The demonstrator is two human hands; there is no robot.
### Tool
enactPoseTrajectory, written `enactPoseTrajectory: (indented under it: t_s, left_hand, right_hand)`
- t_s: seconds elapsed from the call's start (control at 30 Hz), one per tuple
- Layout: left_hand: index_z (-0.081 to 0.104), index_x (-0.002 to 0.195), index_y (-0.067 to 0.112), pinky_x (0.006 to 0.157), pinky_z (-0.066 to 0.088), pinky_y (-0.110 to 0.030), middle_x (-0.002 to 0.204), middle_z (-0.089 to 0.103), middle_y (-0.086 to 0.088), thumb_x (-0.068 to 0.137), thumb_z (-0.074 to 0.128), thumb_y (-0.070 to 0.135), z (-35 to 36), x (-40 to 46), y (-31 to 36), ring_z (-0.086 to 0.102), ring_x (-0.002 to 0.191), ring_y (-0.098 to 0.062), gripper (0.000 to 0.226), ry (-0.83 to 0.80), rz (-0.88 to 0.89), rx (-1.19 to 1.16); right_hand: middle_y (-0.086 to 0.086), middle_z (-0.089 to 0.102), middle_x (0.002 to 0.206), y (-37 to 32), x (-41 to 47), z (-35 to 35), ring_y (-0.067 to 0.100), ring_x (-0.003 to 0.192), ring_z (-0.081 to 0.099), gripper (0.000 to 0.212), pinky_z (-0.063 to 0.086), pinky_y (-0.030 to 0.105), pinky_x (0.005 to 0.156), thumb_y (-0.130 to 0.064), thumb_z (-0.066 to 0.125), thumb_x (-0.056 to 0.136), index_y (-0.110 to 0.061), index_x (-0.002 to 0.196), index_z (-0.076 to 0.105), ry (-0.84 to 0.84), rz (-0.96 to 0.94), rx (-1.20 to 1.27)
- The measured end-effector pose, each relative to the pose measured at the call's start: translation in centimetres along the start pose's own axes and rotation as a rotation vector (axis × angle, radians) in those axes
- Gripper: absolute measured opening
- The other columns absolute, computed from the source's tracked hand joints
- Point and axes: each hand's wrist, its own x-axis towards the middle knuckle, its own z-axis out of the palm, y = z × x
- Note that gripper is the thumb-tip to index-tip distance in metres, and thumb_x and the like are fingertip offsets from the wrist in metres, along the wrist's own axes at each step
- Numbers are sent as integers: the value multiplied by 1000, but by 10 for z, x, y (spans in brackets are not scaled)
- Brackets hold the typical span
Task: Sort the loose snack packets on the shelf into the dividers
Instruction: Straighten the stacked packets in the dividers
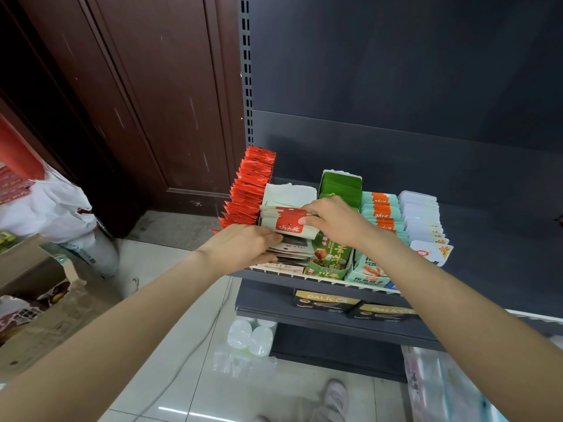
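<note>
Both hands grasp beige packets in a white box: left hand at 8 o'clock, right hand at 3 o'clock; green packets fill the next box

Left bare forearm enters from 8 o'clock; left hand palm-down, fingers curled, gripping. Right bare forearm enters from 4 o'clock; right hand knuckles up, thumb and fingers pinching toward 9 o'clock.
</note>
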Motion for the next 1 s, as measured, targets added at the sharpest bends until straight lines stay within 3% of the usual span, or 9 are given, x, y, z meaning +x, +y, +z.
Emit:
enactPoseTrajectory:
  t_s: [0.13,0.4,0.57,0.67,0.77,0.87,1.0]
  left_hand:
    - [49,131,20,86,52,-37,128,57,2,94,50,40,0,4,0,58,111,-21,42,-17,-11,30]
    - [56,127,23,91,49,-32,127,59,6,97,47,30,-7,11,-3,59,112,-17,32,-146,-43,-123]
    - [51,124,17,78,54,-35,118,61,-3,97,45,19,-8,12,3,63,97,-24,28,-176,8,142]
    - [46,126,12,74,53,-35,116,61,-8,94,46,5,-17,14,10,63,97,-27,33,-172,4,283]
    - [43,126,11,77,49,-33,113,60,-7,91,47,1,-25,15,15,61,98,-25,36,-120,-33,300]
    - [43,128,13,83,46,-30,112,59,-5,90,51,3,-37,20,15,58,101,-23,40,-23,-109,246]
    - [47,123,14,78,53,-33,109,63,-4,88,55,0,-43,31,6,63,95,-24,39,40,-189,181]
  right_hand:
    - [-5,51,66,-1,-1,-2,11,58,47,20,34,26,53,-22,51,96,-15,78,58,-1,3,31]
    - [-19,39,67,4,2,2,-2,58,40,29,26,16,52,-22,52,96,2,110,63,18,-6,11]
    - [-2,58,81,4,1,1,-5,58,36,32,24,14,52,-23,52,95,3,113,61,7,0,15]
    - [-15,39,66,3,0,2,-4,57,36,25,26,16,51,-22,52,95,-2,102,65,15,2,13]
    - [-9,40,61,-1,-3,-6,4,53,38,20,28,22,50,-22,51,96,-19,77,55,29,-3,39]
    - [-6,48,66,-3,1,-19,7,56,44,17,32,25,53,-24,49,97,-9,94,57,81,10,37]
    - [2,63,94,-10,11,-24,11,70,57,26,43,27,59,-29,45,98,-13,117,52,27,67,28]
